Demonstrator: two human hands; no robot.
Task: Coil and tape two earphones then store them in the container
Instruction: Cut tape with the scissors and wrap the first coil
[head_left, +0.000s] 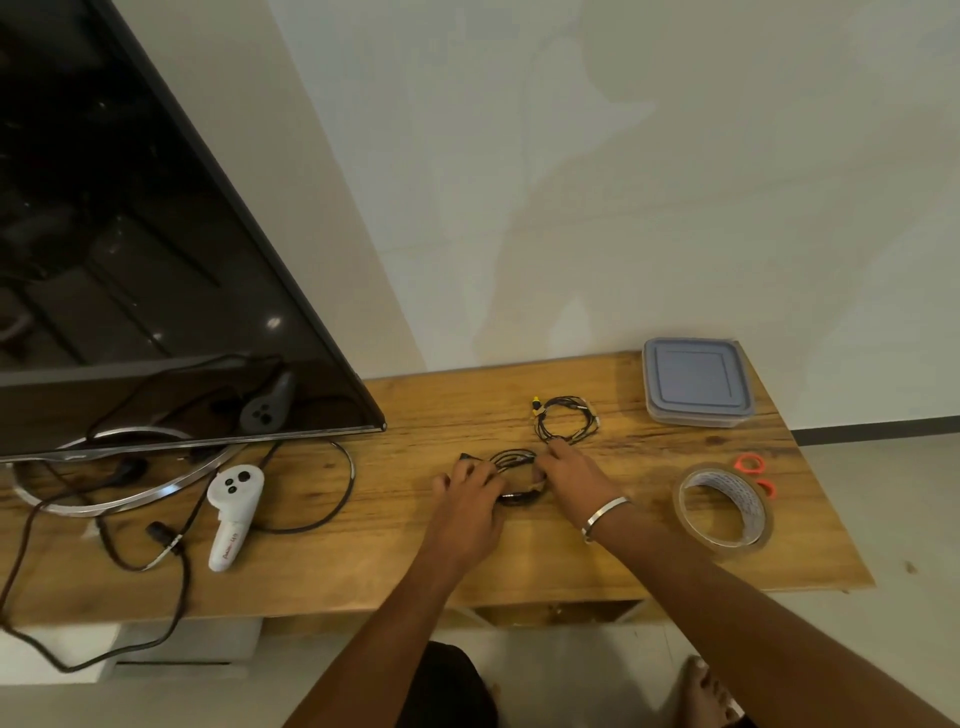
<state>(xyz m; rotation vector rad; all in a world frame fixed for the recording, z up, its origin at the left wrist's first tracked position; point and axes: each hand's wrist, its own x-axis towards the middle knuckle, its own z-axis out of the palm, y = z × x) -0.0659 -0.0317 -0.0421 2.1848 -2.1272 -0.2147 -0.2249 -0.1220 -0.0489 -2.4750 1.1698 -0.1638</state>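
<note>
A black earphone coil (517, 470) lies in the middle of the wooden table (395, 551). My left hand (470, 493) holds its left side and my right hand (569, 475) pinches its right side. A second black coil with a yellow plug (566, 418) lies just behind, free of both hands. The closed clear container with a grey-blue lid (696, 382) stands at the back right. A roll of clear tape (722, 506) lies to the right of my right wrist.
Orange-handled scissors (753, 467) lie behind the tape roll. A large dark TV screen (130, 249) with a ring stand fills the left. A white controller (234, 512) and loose black cables (311, 525) lie on the left of the table.
</note>
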